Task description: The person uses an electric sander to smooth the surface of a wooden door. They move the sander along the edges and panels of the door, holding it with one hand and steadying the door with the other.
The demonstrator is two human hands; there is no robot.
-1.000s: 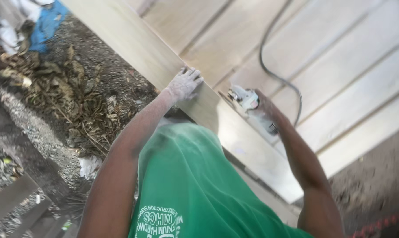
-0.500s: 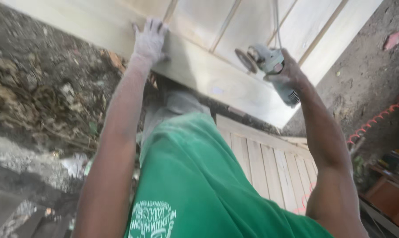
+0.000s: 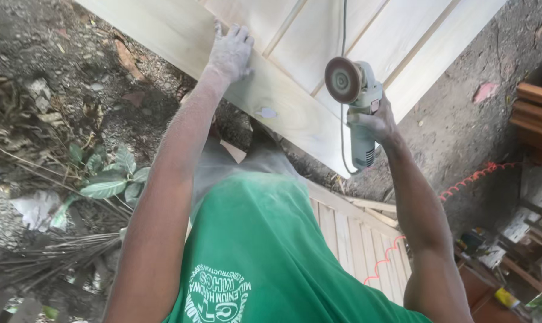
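My left hand (image 3: 230, 52), dusted white, rests flat on the near rail of a pale wooden panel (image 3: 295, 113) of joined boards. My right hand (image 3: 372, 122) grips a grey angle grinder (image 3: 359, 104) by its body. The grinder's brown sanding disc (image 3: 341, 79) is tilted up, lifted off the wood. Its cable (image 3: 344, 24) runs up across the boards. A small oval knot (image 3: 266, 112) shows on the rail between my hands.
Bare dirt with dry leaves and a green plant (image 3: 106, 176) lies to the left. A second slatted panel (image 3: 354, 233) lies beneath me. A red coiled cord (image 3: 474, 176) crosses the ground on the right, near stacked wood and clutter (image 3: 534, 239).
The view has shifted, and the panel now sits higher in frame. My right hand has lifted the grinder off the wood and turned its disc towards me. My left hand stays on the rail.
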